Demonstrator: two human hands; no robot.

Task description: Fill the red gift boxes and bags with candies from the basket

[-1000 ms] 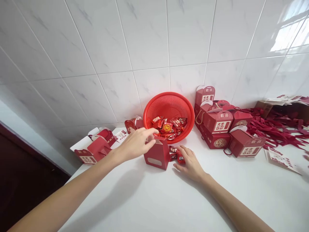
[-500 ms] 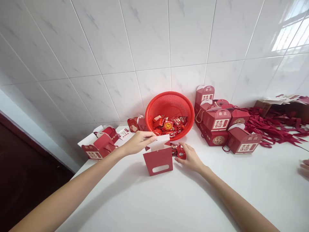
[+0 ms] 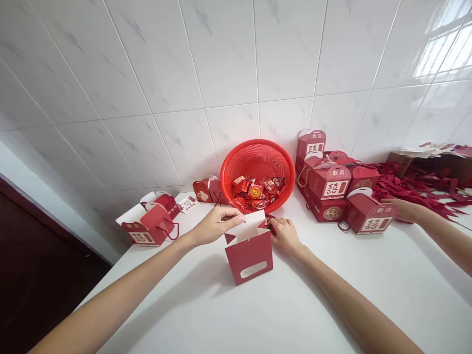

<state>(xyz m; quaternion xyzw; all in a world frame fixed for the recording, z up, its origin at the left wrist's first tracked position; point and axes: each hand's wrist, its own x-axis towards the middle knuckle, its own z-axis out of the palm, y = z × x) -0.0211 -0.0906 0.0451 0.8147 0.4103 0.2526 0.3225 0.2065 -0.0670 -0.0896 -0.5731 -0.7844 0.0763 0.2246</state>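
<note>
My left hand [image 3: 221, 224] pinches the raised white flap of a red paper gift box [image 3: 250, 255]. The box stands upright on the white table with its top unfolded and an oval slot in the near face. Just behind its right edge, my right hand [image 3: 285, 235] is closed over red wrapped candies [image 3: 269, 220], which its fingers mostly hide. Beyond both hands, a red plastic basket [image 3: 226, 169] leans toward the wall with more candies [image 3: 256, 191] inside.
Filled-out gift boxes [image 3: 334, 187] are stacked at right, beside a heap of red ribbons [image 3: 409, 189] and a cardboard box [image 3: 401, 160]. Another person's hand [image 3: 403, 209] reaches in there. An open red box [image 3: 149, 226] with a cord handle stands at left.
The gift box has shifted nearer and slightly right, with my left hand on its flap. My right fingers have curled over the candies. Another person's arm has reached in from the right.
</note>
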